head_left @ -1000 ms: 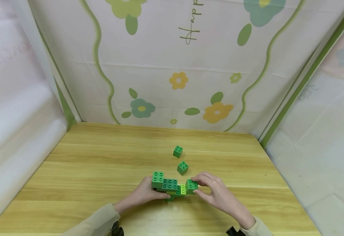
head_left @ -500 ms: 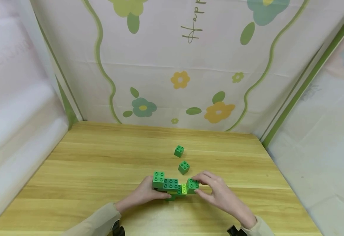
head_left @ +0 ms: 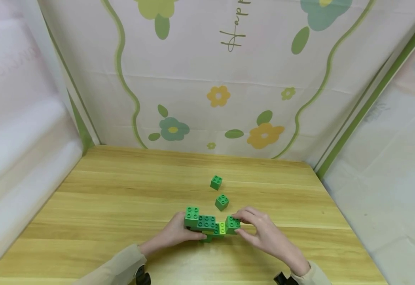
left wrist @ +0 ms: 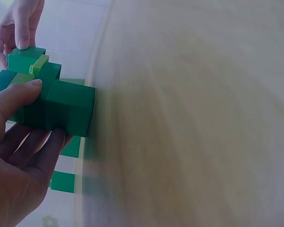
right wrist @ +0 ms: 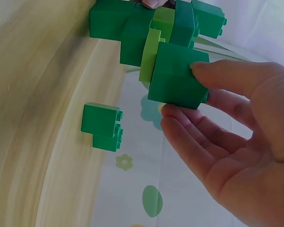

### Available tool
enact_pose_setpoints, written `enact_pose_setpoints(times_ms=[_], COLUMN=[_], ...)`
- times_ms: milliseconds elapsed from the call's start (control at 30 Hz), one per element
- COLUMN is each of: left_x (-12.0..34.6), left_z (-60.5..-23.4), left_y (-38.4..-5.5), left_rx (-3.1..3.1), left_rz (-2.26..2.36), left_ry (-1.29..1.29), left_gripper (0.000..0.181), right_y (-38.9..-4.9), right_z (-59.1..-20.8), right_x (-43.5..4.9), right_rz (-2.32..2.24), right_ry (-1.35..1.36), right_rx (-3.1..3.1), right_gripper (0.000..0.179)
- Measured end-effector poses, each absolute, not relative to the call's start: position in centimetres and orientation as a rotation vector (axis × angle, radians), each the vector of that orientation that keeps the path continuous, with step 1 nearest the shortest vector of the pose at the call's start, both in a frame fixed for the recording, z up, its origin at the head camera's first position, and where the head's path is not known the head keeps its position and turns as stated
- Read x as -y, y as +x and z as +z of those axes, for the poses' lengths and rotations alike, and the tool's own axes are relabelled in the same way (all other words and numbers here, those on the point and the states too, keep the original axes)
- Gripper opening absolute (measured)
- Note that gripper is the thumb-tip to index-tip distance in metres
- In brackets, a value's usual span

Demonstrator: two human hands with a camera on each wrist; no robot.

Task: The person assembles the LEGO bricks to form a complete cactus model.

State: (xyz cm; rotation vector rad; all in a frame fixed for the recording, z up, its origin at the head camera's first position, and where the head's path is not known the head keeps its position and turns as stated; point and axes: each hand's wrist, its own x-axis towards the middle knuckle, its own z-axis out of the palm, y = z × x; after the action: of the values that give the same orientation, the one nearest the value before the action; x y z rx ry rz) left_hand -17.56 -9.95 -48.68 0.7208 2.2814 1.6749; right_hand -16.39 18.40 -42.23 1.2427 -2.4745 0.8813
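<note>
An assembly of green building blocks [head_left: 206, 222] with thin lime layers stands low over the front middle of the table. My left hand [head_left: 179, 231] grips its left part, thumb on the near side and fingers behind, as the left wrist view shows. A square green block [right wrist: 179, 75] sits at the assembly's right end against a lime block [right wrist: 150, 56]. My right hand [head_left: 262, 233] pinches that square block between thumb and fingertips. At the left end a taller green block [head_left: 192, 216] rises, studs up. The left hand's fingers are partly hidden behind the blocks in the head view.
Two loose green blocks, a nearer one [head_left: 222, 202] and a farther one [head_left: 216, 182], rest studs up on the wooden table [head_left: 129, 190] beyond the assembly. A flower-printed cloth [head_left: 179, 71] hangs behind the table's back edge, with white cloth at both sides.
The head view has shifted slightly, so everything sits a little further right. Both hands keep their hold on the blocks, with no clear movement of their own.
</note>
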Motion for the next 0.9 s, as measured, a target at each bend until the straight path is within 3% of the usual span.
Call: enact_pose_setpoints(times_ms=[900], left_x=[10.04], left_z=[-48.50], left_y=[-17.57], left_rx=[-2.260], left_rz=[1.708], left_ry=[0.727], left_gripper=[0.049], right_y=[-16.58], right_z=[-42.34], right_x=[-18.19], right_rz=[0.849], right_ry=[1.318], right_rx=[2.399], right_gripper=[0.032])
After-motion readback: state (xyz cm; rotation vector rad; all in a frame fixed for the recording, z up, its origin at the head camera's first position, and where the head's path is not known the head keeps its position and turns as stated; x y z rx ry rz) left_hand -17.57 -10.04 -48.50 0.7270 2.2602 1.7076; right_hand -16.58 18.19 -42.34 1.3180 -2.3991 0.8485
